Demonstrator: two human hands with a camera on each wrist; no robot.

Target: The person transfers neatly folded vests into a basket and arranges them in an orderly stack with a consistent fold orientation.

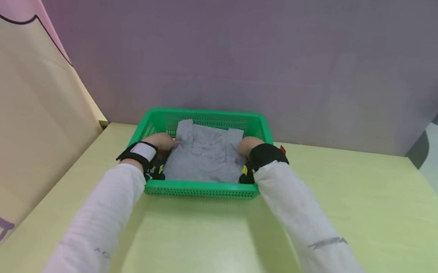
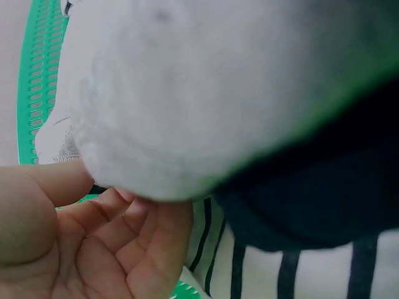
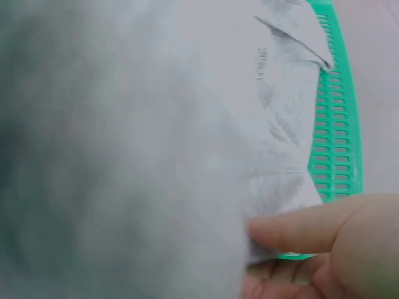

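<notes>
while both arms reach forward over the table (image 1: 207,243), the grey shirt (image 1: 204,157) lies folded in the green basket (image 1: 200,189), which sits at the far middle of the table against the wall (image 1: 253,46). the left hand (image 1: 160,141) is at the shirt's left edge, the right hand (image 1: 248,145) at its right edge, each inside the basket. in the left wrist view the left hand's fingers (image 2: 134,233) curl up under the shirt's edge with the thumb (image 2: 53,180) on the side, so the cloth is held between them. beneath the shirt there, a dark garment (image 2: 312,199) and a black-and-white striped cloth (image 2: 293,274) show. in the right wrist view the right thumb (image 3: 299,227) presses on top of the shirt's edge while the fingers (image 3: 280,277) lie under it, pinching the cloth. both wrists wear black straps, and the sleeves (image 1: 306,227) are white. a pink and cream panel (image 1: 16,100) stands to the left of the table.
</notes>
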